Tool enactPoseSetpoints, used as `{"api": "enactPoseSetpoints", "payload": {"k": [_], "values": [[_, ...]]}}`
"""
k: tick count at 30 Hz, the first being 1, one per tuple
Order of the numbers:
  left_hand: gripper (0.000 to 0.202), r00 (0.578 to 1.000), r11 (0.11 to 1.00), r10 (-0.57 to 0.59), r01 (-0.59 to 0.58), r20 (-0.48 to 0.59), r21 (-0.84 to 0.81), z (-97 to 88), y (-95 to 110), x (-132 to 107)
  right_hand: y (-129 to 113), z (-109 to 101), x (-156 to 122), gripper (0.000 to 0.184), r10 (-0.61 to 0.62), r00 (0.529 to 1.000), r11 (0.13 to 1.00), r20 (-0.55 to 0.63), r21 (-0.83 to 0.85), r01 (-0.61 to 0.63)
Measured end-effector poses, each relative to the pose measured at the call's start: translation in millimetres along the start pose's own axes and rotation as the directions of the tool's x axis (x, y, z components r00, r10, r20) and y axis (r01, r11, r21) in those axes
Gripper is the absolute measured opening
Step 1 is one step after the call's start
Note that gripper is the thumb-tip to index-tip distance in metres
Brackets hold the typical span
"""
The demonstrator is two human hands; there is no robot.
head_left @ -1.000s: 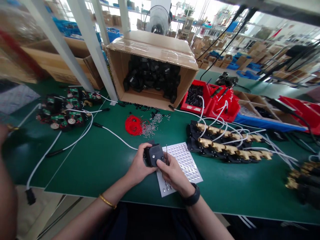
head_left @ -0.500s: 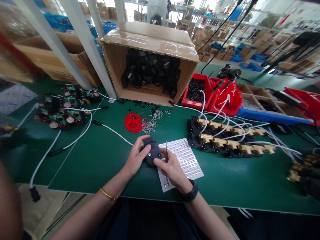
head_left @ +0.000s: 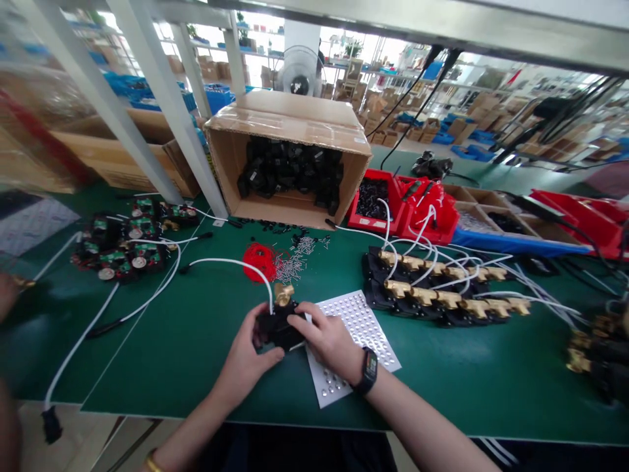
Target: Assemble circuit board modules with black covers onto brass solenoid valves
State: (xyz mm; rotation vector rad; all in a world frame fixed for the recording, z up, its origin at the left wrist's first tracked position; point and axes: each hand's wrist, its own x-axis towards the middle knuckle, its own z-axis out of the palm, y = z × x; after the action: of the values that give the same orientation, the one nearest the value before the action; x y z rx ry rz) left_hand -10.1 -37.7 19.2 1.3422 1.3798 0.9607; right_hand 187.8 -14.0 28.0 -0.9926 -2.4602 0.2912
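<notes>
Between my two hands, above the near part of the table, is a black plastic housing (head_left: 282, 330) with a brass fitting (head_left: 284, 295) at its far side. A white cable (head_left: 240, 263) rises from it and curves left to a black plug. My left hand (head_left: 248, 347) grips the housing's left side, thumb along the near edge. Fingers of my right hand (head_left: 330, 337) press on its right and top side; part of the housing is hidden beneath them. Under and beside the right hand lies a white sheet (head_left: 366, 321) with rows of small silvery round dots.
Red bands (head_left: 259, 262) and loose screws (head_left: 292, 265) lie ahead. Beyond stands a cardboard box (head_left: 289, 121) of black parts. Finished-looking brass-fitted units (head_left: 447, 298) line up at right, near red bins (head_left: 373, 223). Open circuit-board units (head_left: 122, 252) sit left, near another person's hand (head_left: 6, 295).
The housing has been turned over and lowered toward the table, so its brass fitting and cable now show. My right hand has shifted onto its upper side. The view has tilted upward.
</notes>
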Motion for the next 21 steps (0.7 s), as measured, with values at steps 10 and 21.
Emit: {"api": "enactPoseSetpoints", "payload": {"k": [10, 21], "values": [[0.057, 0.983, 0.972, -0.1, 0.064, 0.152, 0.224, 7.9, 2.2, 8.8, 51.6, 2.0, -1.9, 0.028, 0.479, 0.868, 0.875, -0.13, -0.005, -0.483], [0.063, 0.965, 0.953, 0.02, -0.098, 0.262, 0.287, 3.6, 11.6, 62.3, 102.6, 17.2, 98.0, 0.033, 0.699, 0.705, 0.671, -0.121, -0.233, -0.704]]}}
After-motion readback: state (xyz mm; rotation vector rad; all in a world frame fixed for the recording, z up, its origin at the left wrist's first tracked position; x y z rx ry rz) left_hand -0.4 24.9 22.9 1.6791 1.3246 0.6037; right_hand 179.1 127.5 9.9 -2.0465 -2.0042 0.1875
